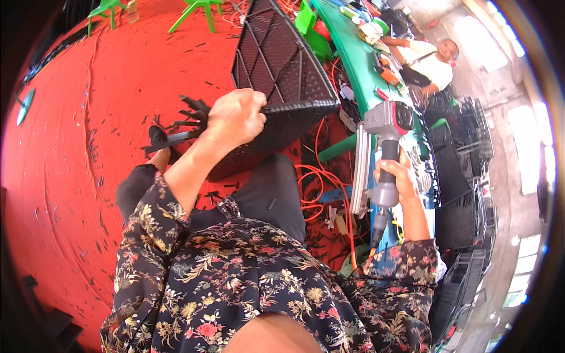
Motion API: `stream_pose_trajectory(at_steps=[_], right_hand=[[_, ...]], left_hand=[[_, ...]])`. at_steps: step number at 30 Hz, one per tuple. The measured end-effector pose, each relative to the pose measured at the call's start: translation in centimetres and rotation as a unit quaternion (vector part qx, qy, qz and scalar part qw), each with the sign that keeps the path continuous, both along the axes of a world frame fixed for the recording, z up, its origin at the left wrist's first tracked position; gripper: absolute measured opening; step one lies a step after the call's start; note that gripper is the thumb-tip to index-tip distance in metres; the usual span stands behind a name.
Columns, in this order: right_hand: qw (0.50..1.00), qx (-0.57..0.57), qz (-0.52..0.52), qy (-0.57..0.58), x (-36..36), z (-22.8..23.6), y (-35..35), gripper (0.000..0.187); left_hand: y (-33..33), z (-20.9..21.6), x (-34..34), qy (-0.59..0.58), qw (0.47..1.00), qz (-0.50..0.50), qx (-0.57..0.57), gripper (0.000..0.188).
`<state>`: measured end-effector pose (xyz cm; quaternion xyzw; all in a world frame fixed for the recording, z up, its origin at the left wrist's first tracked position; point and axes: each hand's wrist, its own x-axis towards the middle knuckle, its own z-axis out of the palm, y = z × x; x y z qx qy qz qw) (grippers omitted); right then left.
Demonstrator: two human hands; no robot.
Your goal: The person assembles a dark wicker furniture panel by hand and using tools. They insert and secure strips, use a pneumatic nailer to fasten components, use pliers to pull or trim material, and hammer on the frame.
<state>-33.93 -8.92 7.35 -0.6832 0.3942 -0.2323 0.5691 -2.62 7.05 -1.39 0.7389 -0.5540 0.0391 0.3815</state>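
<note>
The left hand (235, 116), toward 11 o'clock from centre, is closed into a fist; a bundle of dark strips (193, 115) protrudes from its 9 o'clock side. The fist lies at the near edge of a dark woven piece (288, 62) at 12 o'clock, braced with crossing slats; whether it also grips that edge cannot be told. The right hand (400, 176), at 3 o'clock, is wrapped around the black handle of a grey power tool (385, 120), held upright and well apart from the woven piece. An orange hose (348, 226) loops at 4 o'clock. A green worktop (353, 53) at 1 o'clock bears assorted items, among them an orange-and-black tool (386, 73). A co-worker (436, 69) in a light top is beyond it at 2 o'clock. Dark offcuts are scattered over the red floor (56, 159) at 9 o'clock; a green stool (203, 9) stands at 11 o'clock
</note>
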Motion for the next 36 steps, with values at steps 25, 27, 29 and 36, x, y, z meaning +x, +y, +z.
stream_pose_trajectory(at_steps=[25,27,29,36], right_hand=[[0.802,-0.282,-0.272,0.450,-6.5,-10.4,-17.7,0.077],[0.792,-0.421,-0.283,0.340,-8.7,-10.6,-16.5,0.069],[0.817,-0.347,-0.312,0.339,-12.6,-10.1,-14.6,0.054],[0.624,-0.402,-0.456,0.490,-35.4,-11.1,-5.2,0.035]], left_hand=[[2.9,2.0,1.5,0.109,0.993,-0.027,0.041,0.018],[3.2,2.0,1.8,0.136,0.989,-0.029,0.046,0.019],[3.2,1.9,1.8,0.128,0.990,-0.033,0.041,0.019],[3.3,1.4,2.1,0.105,0.993,-0.048,0.031,0.020]])
